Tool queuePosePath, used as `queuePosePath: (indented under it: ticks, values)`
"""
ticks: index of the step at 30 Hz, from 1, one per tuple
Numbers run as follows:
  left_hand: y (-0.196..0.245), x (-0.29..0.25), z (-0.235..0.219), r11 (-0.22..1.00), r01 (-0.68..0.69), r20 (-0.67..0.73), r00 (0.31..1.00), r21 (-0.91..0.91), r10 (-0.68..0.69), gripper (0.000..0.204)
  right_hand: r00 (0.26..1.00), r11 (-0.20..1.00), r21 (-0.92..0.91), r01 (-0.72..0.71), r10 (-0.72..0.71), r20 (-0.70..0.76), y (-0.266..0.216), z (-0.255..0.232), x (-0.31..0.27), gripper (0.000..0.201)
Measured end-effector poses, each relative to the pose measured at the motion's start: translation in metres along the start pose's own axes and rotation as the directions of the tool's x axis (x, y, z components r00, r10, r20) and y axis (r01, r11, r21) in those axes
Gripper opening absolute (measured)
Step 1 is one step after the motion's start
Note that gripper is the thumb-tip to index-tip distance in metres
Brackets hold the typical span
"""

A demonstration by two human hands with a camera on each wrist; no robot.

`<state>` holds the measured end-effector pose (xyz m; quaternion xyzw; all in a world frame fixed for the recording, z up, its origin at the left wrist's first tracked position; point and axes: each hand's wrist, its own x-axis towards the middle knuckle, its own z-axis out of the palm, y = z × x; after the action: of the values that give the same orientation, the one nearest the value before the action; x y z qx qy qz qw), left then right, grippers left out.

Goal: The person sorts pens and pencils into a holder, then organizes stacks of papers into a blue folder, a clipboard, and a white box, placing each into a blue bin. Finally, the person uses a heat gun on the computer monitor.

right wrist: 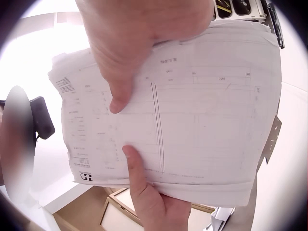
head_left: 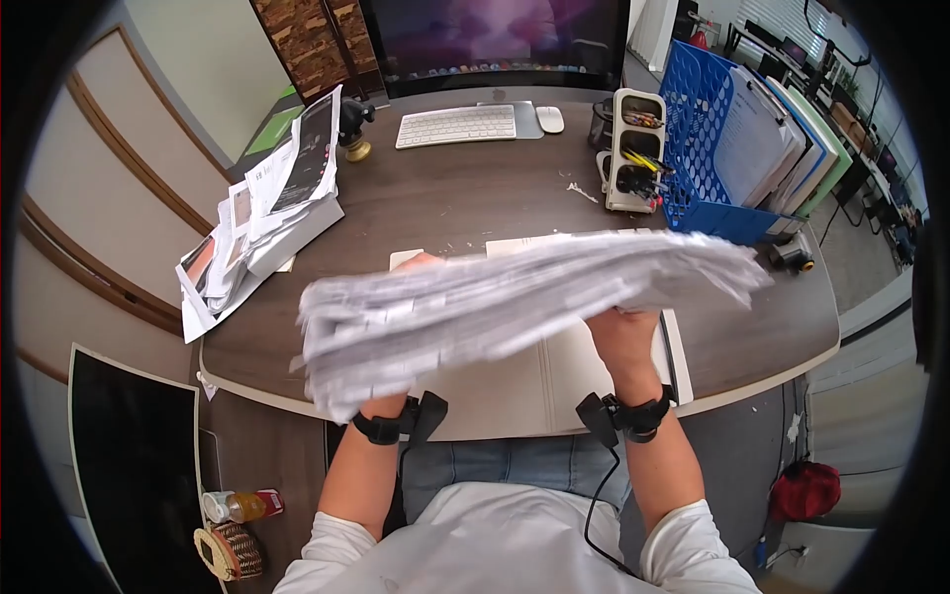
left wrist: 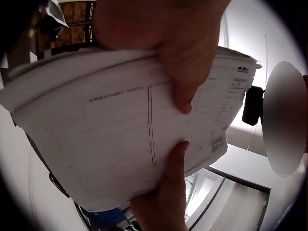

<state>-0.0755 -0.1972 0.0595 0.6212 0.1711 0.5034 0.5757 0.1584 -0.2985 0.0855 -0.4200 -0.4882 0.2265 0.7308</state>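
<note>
A thick stack of white papers (head_left: 495,297) is held up above the desk, tilted and blurred in the head view. My left hand (left wrist: 168,43) grips one long edge, its thumb lying across the printed face. On the opposite edge my right hand (right wrist: 139,43) grips the stack, thumb also on the sheets. In the head view the papers hide most of the left hand (head_left: 421,261); the right hand (head_left: 625,342) shows below them. Under the stack lies an open folder or book (head_left: 515,391) with cream pages, partly covered.
Loose papers (head_left: 262,213) are piled at the left. Behind are a keyboard (head_left: 455,126), a mouse (head_left: 549,120) and a monitor (head_left: 495,40). A pen organizer (head_left: 633,148) and a blue file holder (head_left: 693,129) with documents stand at the right, with a small spool (head_left: 790,254) near the edge.
</note>
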Motion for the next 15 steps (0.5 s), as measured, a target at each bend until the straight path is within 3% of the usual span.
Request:
queuePosePath:
  ticks: [1, 2, 3, 5, 6, 7, 8, 9, 10, 11, 13, 14, 15]
  values:
    - [-0.003, 0.000, -0.002, 0.737, -0.246, 0.107, 0.967, 0.629, 0.232, 0.065, 0.997, 0.997, -0.005, -0.071, 0.071, -0.012, -0.002, 0.000, 0.001, 0.045]
    - [0.010, 0.009, 0.009, 0.789, -0.126, 0.065, 0.992, 0.601, 0.108, 0.057, 0.989, 0.987, -0.080, -0.139, 0.142, 0.032, 0.000, -0.007, 0.004, 0.046]
    - [0.018, 0.015, 0.016, 0.878, -0.127, 0.028, 0.991, 0.462, 0.129, 0.055, 0.991, 0.989, -0.079, -0.127, 0.129, 0.032, 0.003, -0.013, 0.004, 0.046]
    - [0.013, 0.011, 0.012, 0.956, -0.029, -0.043, 0.998, 0.293, 0.044, 0.060, 0.982, 0.973, -0.142, -0.184, 0.188, 0.013, 0.012, -0.021, -0.004, 0.049]
    - [0.014, 0.014, 0.011, 0.953, -0.037, -0.043, 0.998, 0.300, 0.053, 0.060, 0.981, 0.980, -0.036, -0.196, 0.196, -0.017, 0.016, -0.022, -0.007, 0.066]
    - [0.016, 0.012, 0.012, 0.962, -0.121, -0.086, 0.986, 0.243, 0.145, 0.065, 0.980, 0.980, -0.029, -0.198, 0.197, -0.009, 0.018, -0.023, -0.007, 0.066]
    - [0.021, 0.011, 0.016, 0.959, -0.209, -0.136, 0.962, 0.191, 0.236, 0.071, 0.995, 0.996, -0.004, -0.085, 0.084, -0.044, 0.015, -0.022, -0.004, 0.075]
    - [0.030, 0.012, 0.022, 0.956, -0.212, -0.144, 0.959, 0.200, 0.243, 0.071, 0.996, 0.999, 0.018, 0.033, -0.031, -0.082, 0.009, -0.019, 0.000, 0.084]
    - [0.041, 0.013, 0.031, 0.948, -0.255, -0.181, 0.940, 0.190, 0.289, 0.075, 0.994, 0.998, 0.045, 0.053, -0.048, -0.100, -0.002, -0.011, 0.004, 0.096]
    - [0.050, 0.016, 0.037, 0.937, -0.299, -0.215, 0.918, 0.180, 0.334, 0.080, 0.994, 0.997, 0.052, 0.057, -0.052, -0.093, -0.010, -0.004, 0.008, 0.096]
    - [0.060, 0.017, 0.044, 0.921, -0.296, -0.154, 0.928, 0.253, 0.340, 0.081, 0.972, 0.972, -0.013, 0.233, -0.233, -0.028, -0.024, 0.008, 0.015, 0.095]
    - [0.066, 0.021, 0.049, 0.901, -0.334, -0.162, 0.908, 0.278, 0.387, 0.080, 0.934, 0.916, -0.198, 0.348, -0.358, -0.015, -0.033, 0.012, 0.020, 0.095]
    - [0.069, 0.024, 0.051, 0.879, -0.370, -0.166, 0.887, 0.300, 0.430, 0.079, 0.932, 0.915, -0.201, 0.351, -0.361, -0.019, -0.038, 0.010, 0.022, 0.095]
